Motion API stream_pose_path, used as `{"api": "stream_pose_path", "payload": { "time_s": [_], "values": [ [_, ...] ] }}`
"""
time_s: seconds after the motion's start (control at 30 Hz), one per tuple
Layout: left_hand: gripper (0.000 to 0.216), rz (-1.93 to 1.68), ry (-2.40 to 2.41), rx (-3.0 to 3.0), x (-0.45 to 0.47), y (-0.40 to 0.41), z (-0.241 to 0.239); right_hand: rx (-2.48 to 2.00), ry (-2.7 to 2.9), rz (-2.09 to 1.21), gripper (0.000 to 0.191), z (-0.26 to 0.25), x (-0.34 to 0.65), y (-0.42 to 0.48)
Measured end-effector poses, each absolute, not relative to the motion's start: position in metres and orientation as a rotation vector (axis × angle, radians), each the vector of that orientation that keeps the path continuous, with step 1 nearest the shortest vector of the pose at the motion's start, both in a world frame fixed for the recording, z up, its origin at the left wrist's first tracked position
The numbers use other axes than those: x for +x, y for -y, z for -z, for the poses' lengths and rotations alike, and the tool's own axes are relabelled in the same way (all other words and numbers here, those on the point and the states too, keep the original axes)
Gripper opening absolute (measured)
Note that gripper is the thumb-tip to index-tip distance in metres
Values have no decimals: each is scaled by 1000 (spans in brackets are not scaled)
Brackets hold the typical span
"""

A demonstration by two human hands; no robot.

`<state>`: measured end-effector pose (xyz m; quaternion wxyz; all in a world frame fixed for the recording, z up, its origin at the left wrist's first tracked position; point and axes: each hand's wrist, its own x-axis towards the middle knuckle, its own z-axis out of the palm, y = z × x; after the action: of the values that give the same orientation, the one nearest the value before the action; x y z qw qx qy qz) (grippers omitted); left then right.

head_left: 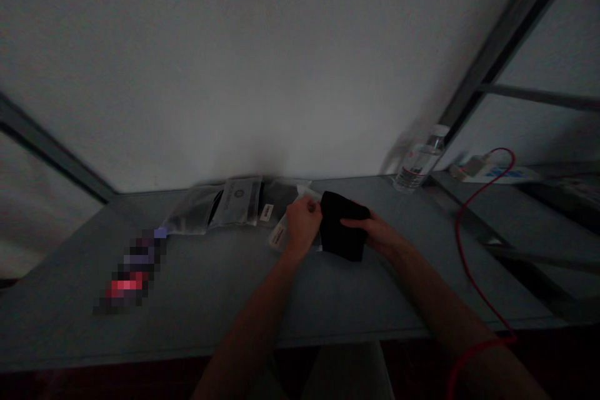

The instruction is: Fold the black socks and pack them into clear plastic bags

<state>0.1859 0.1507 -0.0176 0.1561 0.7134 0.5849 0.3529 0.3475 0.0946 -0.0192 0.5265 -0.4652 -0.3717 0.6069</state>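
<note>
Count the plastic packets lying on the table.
4, overlapping in a row: leftmost packet, logo packet, dark packet, and a labelled packet under the left hand, beside the black cloth in the right hand. More may be hidden underneath.

A black cloth, matt and soft-looking, is seen on a smooth, matt grey table. Left of the cloth, glossy, crinkled plastic bags are laid. Right of the cloth, a clear plastic bottle and a smooth red cable are shown. Behind the cloth, a matt white wall is seen.
</note>
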Motion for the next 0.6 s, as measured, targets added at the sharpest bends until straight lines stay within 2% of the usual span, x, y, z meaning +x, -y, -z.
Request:
{"api": "stream_pose_path", "payload": {
  "time_s": [0.1,0.23,0.4,0.6],
  "values": [
    [20,-1102,-1667,2048,188,-147,19,-1066,930,-1344,56,13,344,-93],
    [23,-1207,-1669,2053,190,-143,21,-1065,885,-1344,38,10,341,-94],
    [28,-1327,-1642,2039,189,-140,21,-1175,889,-1290,32,19,344,-97],
    [37,-1396,-1610,2090,192,-129,19,-1323,1208,-1114,24,24,351,-99]
  ]
}}
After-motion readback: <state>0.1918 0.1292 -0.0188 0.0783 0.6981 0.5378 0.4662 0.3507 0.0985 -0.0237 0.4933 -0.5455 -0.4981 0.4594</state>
